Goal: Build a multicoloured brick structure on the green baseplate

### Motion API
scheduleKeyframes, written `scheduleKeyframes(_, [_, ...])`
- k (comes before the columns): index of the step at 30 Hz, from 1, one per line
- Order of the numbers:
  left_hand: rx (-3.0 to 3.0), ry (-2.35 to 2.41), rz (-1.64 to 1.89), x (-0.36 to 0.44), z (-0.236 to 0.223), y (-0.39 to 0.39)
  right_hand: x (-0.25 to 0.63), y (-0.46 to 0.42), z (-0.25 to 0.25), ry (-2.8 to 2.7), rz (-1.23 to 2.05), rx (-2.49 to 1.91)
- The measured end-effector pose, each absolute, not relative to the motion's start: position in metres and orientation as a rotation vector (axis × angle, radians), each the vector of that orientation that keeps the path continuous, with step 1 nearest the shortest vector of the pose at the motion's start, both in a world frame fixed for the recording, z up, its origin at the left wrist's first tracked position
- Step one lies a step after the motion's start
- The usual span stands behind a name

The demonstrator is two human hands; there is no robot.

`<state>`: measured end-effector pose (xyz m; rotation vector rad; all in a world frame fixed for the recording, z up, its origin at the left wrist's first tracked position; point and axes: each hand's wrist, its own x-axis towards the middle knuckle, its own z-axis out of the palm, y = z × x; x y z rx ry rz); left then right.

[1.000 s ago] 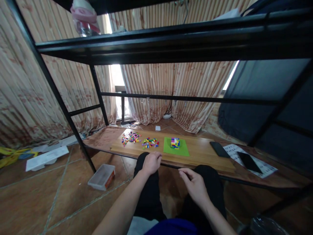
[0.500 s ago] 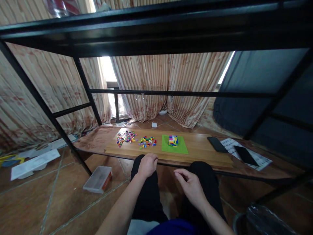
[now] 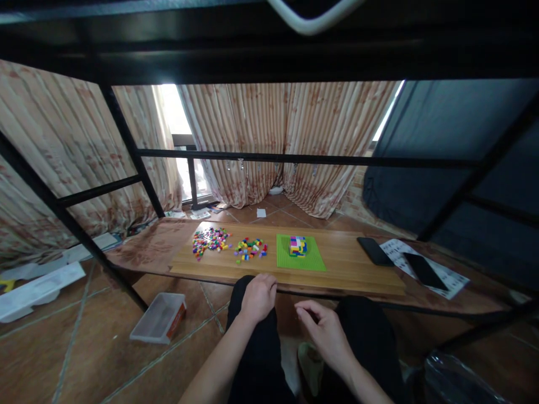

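My left hand [image 3: 257, 297] rests on my left knee with its fingers curled down over it, holding nothing I can see. My right hand [image 3: 325, 332] hovers between my knees, fingers loosely bent with the thumb near the fingertips; nothing shows in it. Ahead, a low wooden board [image 3: 349, 268] carries a green baseplate [image 3: 300, 260] with a small multicoloured brick block [image 3: 297, 246] on it. Two heaps of loose coloured bricks lie to its left, one near [image 3: 251, 248] and one farther left [image 3: 209, 240]. Both hands are short of the board.
Two black phones [image 3: 374, 250] [image 3: 424, 270] lie at the board's right, the second on a printed sheet [image 3: 455, 280]. A black metal frame [image 3: 295, 159] surrounds and overhangs the board. A clear plastic box [image 3: 159, 317] sits on the tiled floor at left. Curtains hang behind.
The view has dropped and moved closer under the top rail, which now fills the upper frame. Both hands have barely shifted on my lap.
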<state>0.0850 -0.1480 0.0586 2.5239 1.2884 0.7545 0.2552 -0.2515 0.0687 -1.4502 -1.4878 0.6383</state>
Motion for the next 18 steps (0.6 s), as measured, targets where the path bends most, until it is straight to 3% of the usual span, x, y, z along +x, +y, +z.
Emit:
scheduleKeyframes(5, [2.648,1.267,0.578,0.100,0.050,-0.145,0.220,-0.252,0.096,-1.814,0.528,-1.415])
scheduleKeyframes(9, [2.804,1.039,0.407,0.133,0.056,-0.148,0.153,-0.237,0.121,-2.449,0.171,-0.721])
scheduleKeyframes(13, [3.091,0.613,0.356,0.166,0.064,-0.151,0.115,-0.215,0.119,-2.630,-0.069,-0.759])
scheduleKeyframes(18, [3.124,0.567,0.369,0.190,0.034,-0.137,0.122,-0.199,0.087,-2.461,-0.284,-0.972])
